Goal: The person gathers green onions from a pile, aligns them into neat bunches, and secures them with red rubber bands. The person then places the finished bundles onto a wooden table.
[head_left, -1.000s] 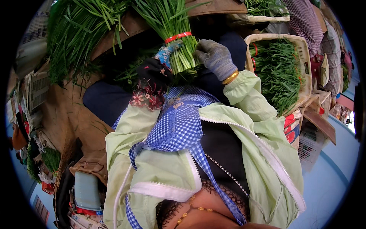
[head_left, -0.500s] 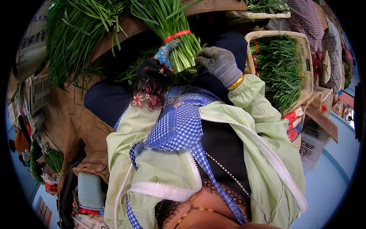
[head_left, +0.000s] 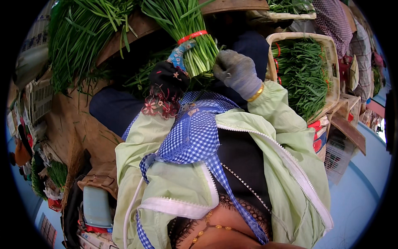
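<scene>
A bunch of long green chives (head_left: 195, 50), bound with a red band (head_left: 192, 37), hangs with its pale cut ends toward me. My left hand (head_left: 179, 56), in a blue flowered glove, is closed around its left side just below the band. Close against the right edge of the stem ends is my right hand (head_left: 239, 74), in a grey knit glove. Its fingers are curled in; what they pinch, if anything, is hidden. Leaves of the bunch lie over the edge of a curved brown board (head_left: 232, 6).
A large heap of loose chives (head_left: 87, 37) spreads at the far left. To the right stands a cream crate (head_left: 335, 79) filled with red-banded bunches (head_left: 304, 79). A second pale crate (head_left: 290, 17) sits behind it. A blue-grey container (head_left: 97, 207) is at lower left.
My right hand has turned slightly and its fingers have curled tighter beside the stem ends. My left hand and the bunch stay nearly in place.
</scene>
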`<state>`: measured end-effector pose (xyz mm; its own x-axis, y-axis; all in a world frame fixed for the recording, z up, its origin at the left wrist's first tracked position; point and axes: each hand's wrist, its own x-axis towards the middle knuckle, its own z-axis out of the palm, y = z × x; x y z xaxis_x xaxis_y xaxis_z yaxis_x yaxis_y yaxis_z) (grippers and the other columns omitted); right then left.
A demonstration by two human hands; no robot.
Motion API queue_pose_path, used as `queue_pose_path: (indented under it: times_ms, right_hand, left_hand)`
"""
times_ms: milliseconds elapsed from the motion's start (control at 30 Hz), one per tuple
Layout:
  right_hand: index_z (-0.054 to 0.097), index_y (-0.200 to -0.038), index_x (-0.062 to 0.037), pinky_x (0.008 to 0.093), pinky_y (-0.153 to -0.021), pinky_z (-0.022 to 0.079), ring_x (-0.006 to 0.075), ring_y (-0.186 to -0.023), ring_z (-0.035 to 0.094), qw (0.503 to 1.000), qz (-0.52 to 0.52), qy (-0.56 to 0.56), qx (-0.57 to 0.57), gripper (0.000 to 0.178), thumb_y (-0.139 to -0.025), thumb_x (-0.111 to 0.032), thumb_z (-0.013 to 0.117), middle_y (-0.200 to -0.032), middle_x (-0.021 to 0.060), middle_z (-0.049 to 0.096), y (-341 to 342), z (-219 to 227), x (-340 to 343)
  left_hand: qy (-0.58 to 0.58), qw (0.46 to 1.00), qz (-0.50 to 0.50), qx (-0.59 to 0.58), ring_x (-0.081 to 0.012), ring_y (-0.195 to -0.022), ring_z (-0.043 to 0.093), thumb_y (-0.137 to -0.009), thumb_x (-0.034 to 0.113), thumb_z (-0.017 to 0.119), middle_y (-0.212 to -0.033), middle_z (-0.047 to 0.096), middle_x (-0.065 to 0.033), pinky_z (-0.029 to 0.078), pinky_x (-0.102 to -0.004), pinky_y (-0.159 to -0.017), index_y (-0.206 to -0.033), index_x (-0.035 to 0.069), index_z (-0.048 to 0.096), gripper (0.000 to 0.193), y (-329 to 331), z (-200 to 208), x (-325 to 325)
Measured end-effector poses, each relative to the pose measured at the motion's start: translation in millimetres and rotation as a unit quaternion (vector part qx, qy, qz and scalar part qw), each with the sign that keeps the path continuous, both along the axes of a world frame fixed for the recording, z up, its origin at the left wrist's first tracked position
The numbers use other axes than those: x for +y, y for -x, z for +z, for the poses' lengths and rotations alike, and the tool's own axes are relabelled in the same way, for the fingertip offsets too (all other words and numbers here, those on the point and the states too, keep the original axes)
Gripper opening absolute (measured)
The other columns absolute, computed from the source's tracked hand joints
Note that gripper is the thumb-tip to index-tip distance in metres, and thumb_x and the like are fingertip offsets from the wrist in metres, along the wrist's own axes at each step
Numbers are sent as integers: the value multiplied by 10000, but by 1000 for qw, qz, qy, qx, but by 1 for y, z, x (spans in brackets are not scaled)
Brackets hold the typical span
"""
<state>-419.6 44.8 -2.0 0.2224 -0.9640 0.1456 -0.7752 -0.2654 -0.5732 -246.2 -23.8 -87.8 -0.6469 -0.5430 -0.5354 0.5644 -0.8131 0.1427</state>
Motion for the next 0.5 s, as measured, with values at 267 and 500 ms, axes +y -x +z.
queue_pose_path:
  times_ms: [267, 500]
  right_hand:
    - [519, -741, -35, 252, -493, 384, 86, -538, 440, 957, -21, -291, -7, 94, -728, -124, 546, -600, 4, 462, 92, 138, -6]
    - [534, -1106, -40, 278, -558, 439, 160, -629, 548, 998, -49, -23, -21, 330, -839, -232, 545, -760, 77, 579, 207, 200, -39]
  left_hand:
    - [-19, 998, -20, 63, -348, -1075, 522, -800, 179, 565, -1166, 538, -189, 396, -513, -942, -1201, -6, 471, 452, -5, 7, 2]
    - [-19, 995, -30, 97, -352, -1099, 504, -796, 168, 567, -1184, 523, -193, 381, -517, -957, -1213, -13, 452, 469, 4, 10, 2]
